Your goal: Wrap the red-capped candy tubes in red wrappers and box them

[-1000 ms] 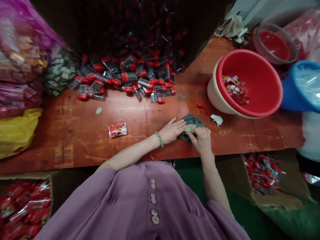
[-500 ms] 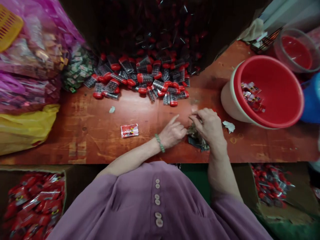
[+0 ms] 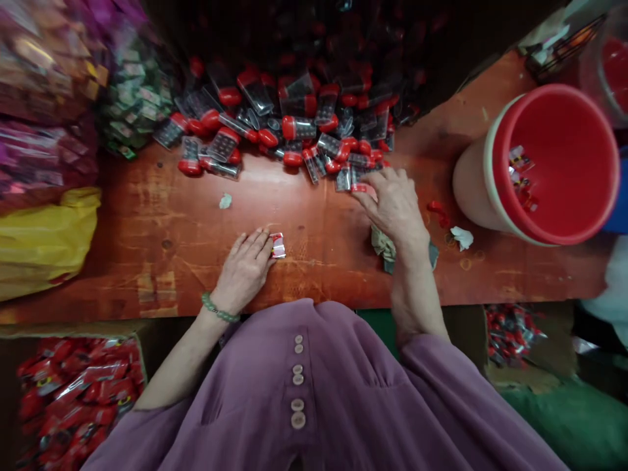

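My left hand (image 3: 248, 265), with a green bead bracelet at its wrist, lies flat over a small red and silver packet (image 3: 279, 246) on the table. Its fingers are stretched out and cover most of the packet. My right hand (image 3: 395, 203) has thumb and forefinger closed around the red cap of a small clear plastic container (image 3: 362, 188) at the front of the heap. More red-capped clear containers (image 3: 299, 127) with dark contents lie piled behind it. Under my right wrist sits a crumpled beige and dark green cloth (image 3: 383, 244), partly hidden.
A red bucket (image 3: 579, 163) inside a cream one stands at right, with a few small packets. Near it lie a red scrap (image 3: 438, 212) and a white scrap (image 3: 462, 238). Bags of packets and a yellow bag (image 3: 46, 242) line the left. Below left, a box holds red packets (image 3: 78, 392).
My left hand has moved left from beside the cloth onto the red packet. My right hand has left the cloth and reached forward to a container at the heap. The view has shifted slightly.
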A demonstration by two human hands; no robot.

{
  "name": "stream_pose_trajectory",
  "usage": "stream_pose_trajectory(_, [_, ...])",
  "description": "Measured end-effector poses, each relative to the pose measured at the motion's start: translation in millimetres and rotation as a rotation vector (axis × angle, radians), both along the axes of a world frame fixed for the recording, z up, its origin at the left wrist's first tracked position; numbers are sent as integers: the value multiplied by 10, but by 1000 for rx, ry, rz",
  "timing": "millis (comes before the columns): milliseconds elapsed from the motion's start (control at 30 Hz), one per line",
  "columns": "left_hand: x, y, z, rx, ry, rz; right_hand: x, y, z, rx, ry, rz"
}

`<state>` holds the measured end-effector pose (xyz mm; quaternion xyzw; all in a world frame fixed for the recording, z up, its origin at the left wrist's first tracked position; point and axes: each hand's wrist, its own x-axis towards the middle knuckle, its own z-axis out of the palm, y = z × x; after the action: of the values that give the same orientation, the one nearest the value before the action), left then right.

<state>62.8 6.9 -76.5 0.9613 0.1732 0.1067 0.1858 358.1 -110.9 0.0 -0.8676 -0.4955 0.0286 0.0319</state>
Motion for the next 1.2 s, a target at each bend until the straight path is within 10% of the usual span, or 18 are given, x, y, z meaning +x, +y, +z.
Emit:
stream_pose_trajectory(167, [-24,40,-135,-3,-98,-39,-338,-868,-27,-255,-47,-270])
stream_pose_trajectory(367, [-20,72,-130,100,-190,-46,-417,-1197,-307,-200,-2,-737])
stream_pose_trajectory(700, [14,119,-13,147,-107,-87,-140,-1524,-192,550,340,-787])
stream_pose_trajectory(1033, [25,25,-14,-49,-121,6,-246,-1563,-566,300,105,-838])
stream_pose_trajectory(1200, [31,56,62,-52,-98,-39,-182,-1670,-381,160,219,-700])
